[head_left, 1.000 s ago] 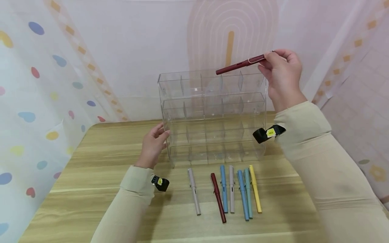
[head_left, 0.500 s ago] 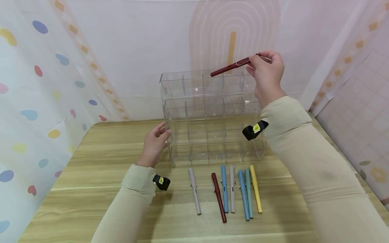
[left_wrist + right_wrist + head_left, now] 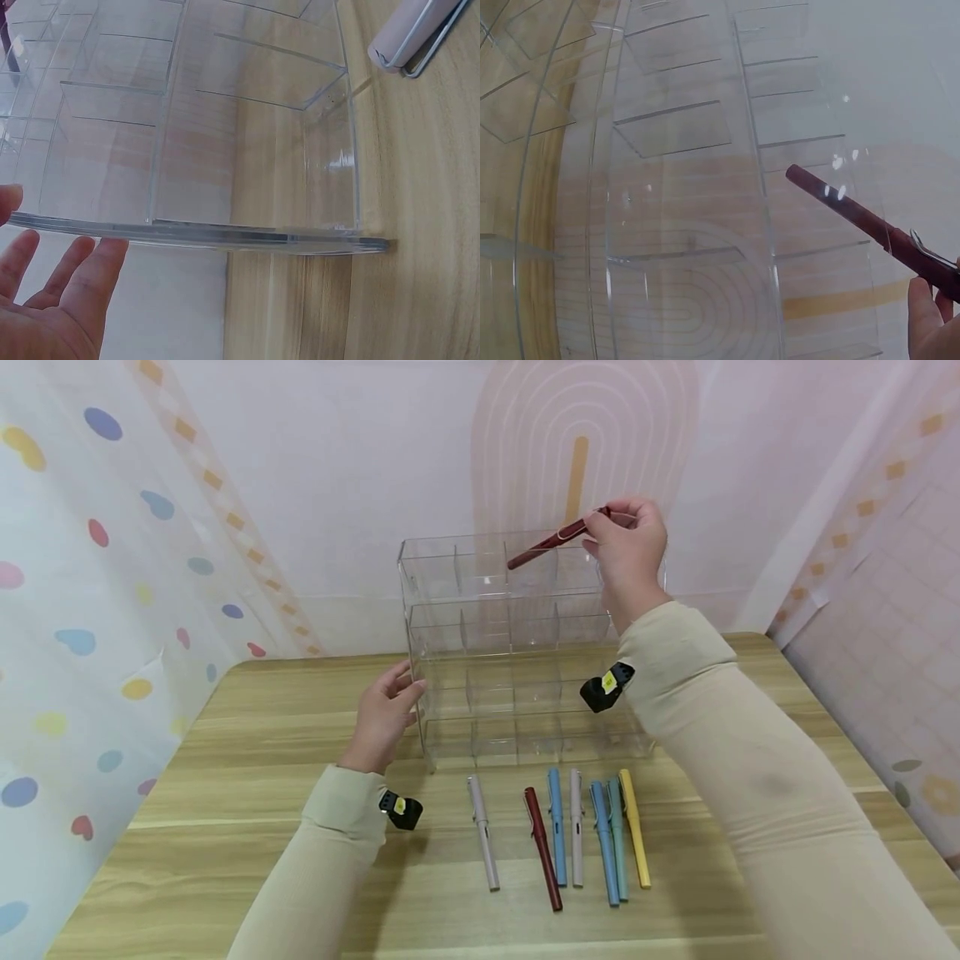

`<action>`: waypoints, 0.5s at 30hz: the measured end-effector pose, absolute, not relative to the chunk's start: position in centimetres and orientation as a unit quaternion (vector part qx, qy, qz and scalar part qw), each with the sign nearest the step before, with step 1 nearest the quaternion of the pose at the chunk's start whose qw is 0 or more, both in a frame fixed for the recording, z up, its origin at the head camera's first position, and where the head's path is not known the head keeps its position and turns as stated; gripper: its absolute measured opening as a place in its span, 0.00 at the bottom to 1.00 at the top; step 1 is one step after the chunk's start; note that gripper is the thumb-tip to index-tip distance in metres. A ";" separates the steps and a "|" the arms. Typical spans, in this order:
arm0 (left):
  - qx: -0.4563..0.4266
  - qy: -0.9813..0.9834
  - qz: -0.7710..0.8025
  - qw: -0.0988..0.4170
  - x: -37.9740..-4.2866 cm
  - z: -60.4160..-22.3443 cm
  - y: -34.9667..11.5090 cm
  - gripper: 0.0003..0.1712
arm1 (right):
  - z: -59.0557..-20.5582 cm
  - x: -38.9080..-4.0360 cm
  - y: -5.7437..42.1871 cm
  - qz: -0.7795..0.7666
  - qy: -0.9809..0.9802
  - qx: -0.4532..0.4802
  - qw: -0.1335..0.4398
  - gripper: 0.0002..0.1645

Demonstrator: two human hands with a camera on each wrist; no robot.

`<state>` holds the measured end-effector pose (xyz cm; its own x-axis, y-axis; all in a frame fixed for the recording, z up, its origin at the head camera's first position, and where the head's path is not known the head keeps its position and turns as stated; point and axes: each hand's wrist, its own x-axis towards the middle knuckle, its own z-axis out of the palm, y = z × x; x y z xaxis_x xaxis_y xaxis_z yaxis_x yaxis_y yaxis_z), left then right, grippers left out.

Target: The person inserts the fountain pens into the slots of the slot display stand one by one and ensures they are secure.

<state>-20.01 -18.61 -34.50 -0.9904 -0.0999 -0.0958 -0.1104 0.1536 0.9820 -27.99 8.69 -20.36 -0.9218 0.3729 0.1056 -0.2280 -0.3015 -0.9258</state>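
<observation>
My right hand (image 3: 632,547) pinches a dark red pen (image 3: 546,547) with a wire clip by its clip end, over the clear acrylic rack (image 3: 457,656). The pen slants down to the left, its free end overlapping the rack's top row of compartments. In the right wrist view this pen (image 3: 844,202) points toward a divider, partly behind reflections on clear plastic. My left hand (image 3: 381,718) holds the rack's left side edge. In the left wrist view, the fingertips (image 3: 112,246) meet the side panel (image 3: 247,238) from outside, with the thumb across its edge.
On the wooden table (image 3: 262,793), before the rack, lie a grey pen (image 3: 483,833), another dark red pen (image 3: 543,850), a yellow pen (image 3: 635,829) and several blue, grey and teal pens. A patterned cloth (image 3: 360,460) hangs behind the table.
My right hand has moved left and slightly down with the dark red pen, bringing its free end to the rack's top row. The left hand stays at the rack's side.
</observation>
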 end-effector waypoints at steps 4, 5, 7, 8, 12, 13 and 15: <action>-0.069 0.758 0.648 0.002 -20.2 -34.5 -18.5 0.30 | -20.8 -28.0 8.4 0.787 -0.582 -0.056 0.194 0.12; -0.069 0.757 0.649 0.001 -20.2 -34.5 -18.5 0.30 | -20.9 -28.0 8.3 0.783 -0.587 -0.054 0.196 0.12; -0.068 0.757 0.650 0.000 -20.3 -34.6 -18.5 0.30 | -21.0 -28.0 8.2 0.775 -0.596 -0.050 0.202 0.12; -0.068 0.757 0.650 0.000 -20.3 -34.6 -18.5 0.30 | -21.1 -28.0 8.2 0.772 -0.600 -0.048 0.204 0.11; -0.069 0.757 0.650 -0.003 -20.3 -34.6 -18.5 0.30 | -21.3 -28.0 8.0 0.764 -0.609 -0.040 0.210 0.11; -0.069 0.757 0.650 -0.004 -20.2 -34.6 -18.5 0.30 | -21.3 -28.0 8.0 0.763 -0.610 -0.039 0.211 0.11; -0.069 0.757 0.650 -0.004 -20.2 -34.6 -18.4 0.29 | -21.3 -28.0 8.1 0.761 -0.612 -0.039 0.212 0.10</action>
<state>-20.23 -18.43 -34.61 -0.9906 -0.1095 -0.0823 -0.0979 0.1457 0.9845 -27.99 8.05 -21.33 -0.9070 0.3700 0.2012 -0.2755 -0.1600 -0.9479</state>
